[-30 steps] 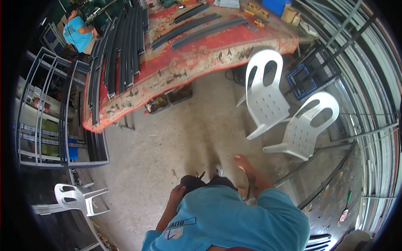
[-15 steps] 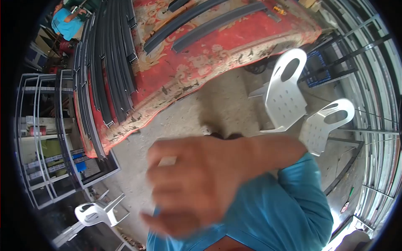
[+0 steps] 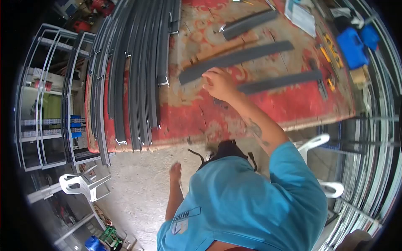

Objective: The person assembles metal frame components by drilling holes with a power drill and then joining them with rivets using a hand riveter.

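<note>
My right hand [image 3: 220,83] reaches over the table, its fingers curled together at the lower edge of a dark grey metal profile [image 3: 243,57]. What they pinch, if anything, is too small to make out. Just below and right of this hand lies another grey profile [image 3: 280,83]. A wooden strip [image 3: 222,49] and a shorter dark profile [image 3: 251,24] lie farther back. My left hand [image 3: 176,171] hangs low over the concrete floor, away from the table; its fingers are too small and blurred to read.
Many long dark profiles [image 3: 140,83] lie on the left of the red patterned table cover [image 3: 184,127]. A yellow level [image 3: 333,51], papers [image 3: 300,17] and a blue container [image 3: 352,48] are at the right. White chairs [image 3: 77,184] stand left and right; metal frames flank the table.
My right hand has gone from close in front of the camera to the profiles on the table. My left hand has come into view. The view has shifted, showing more of the table.
</note>
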A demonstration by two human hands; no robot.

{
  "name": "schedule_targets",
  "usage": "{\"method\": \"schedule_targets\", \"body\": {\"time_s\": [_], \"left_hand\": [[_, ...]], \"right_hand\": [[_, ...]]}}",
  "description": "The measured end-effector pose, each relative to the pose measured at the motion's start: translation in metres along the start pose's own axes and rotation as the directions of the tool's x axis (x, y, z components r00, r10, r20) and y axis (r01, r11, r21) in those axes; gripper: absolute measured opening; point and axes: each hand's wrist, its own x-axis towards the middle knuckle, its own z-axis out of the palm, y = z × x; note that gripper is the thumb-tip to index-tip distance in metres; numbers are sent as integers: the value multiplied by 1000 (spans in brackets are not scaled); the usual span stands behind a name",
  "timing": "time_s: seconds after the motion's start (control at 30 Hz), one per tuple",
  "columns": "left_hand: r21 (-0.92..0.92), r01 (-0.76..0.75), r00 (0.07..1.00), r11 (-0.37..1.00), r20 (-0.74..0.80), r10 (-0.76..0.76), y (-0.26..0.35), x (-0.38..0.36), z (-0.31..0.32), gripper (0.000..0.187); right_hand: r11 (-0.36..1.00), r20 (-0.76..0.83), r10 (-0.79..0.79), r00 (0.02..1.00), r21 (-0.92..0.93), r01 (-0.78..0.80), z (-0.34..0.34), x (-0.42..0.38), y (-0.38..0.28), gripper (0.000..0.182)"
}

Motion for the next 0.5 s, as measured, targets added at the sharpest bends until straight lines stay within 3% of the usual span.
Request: {"method": "schedule_targets", "body": {"time_s": [0.03,0.07,0.1,0.17,0.2,0.23,0.27,0.3,0.33,0.4,0.43,0.5], "left_hand": [[-90,167,985,982,-22,-170,10,-27,4,34],[-60,196,981,979,-1,-196,2,-45,5,33],[85,218,975,972,34,-221,10,-64,5,35],[111,381,922,918,30,-386,15,-92,11,35],[105,396,916,912,24,-400,7,-103,16,35],[-14,302,953,953,-3,-302,-9,-110,25,34],[-128,200,978,971,-40,-206,-16,-115,33,33],[-134,218,974,967,-38,-225,-6,-118,38,33],[-198,299,950,933,-29,-311,5,-118,42,32],[-306,412,900,858,-10,-436,20,-111,53,36],[-316,416,898,853,-7,-440,29,-105,55,36],[-116,372,928,921,9,-374,65,-94,55,45]], "right_hand": [[995,63,-42,997,-93,47,16,23,20,48],[978,127,-77,989,-184,100,26,47,38,60],[979,134,-91,987,-170,114,31,69,53,60],[861,286,-3,958,-487,148,41,102,83,77],[916,397,88,914,-392,81,47,115,105,74],[919,411,85,908,-384,87,42,124,108,74],[922,628,168,760,-373,104,27,137,100,69],[925,798,239,553,-360,119,15,145,96,64],[933,831,166,530,-306,188,3,131,94,43],[943,739,4,673,-227,244,-8,92,107,36],[935,737,-25,675,-222,277,-19,79,111,34],[938,702,-99,705,-172,302,-44,55,119,31]]}}
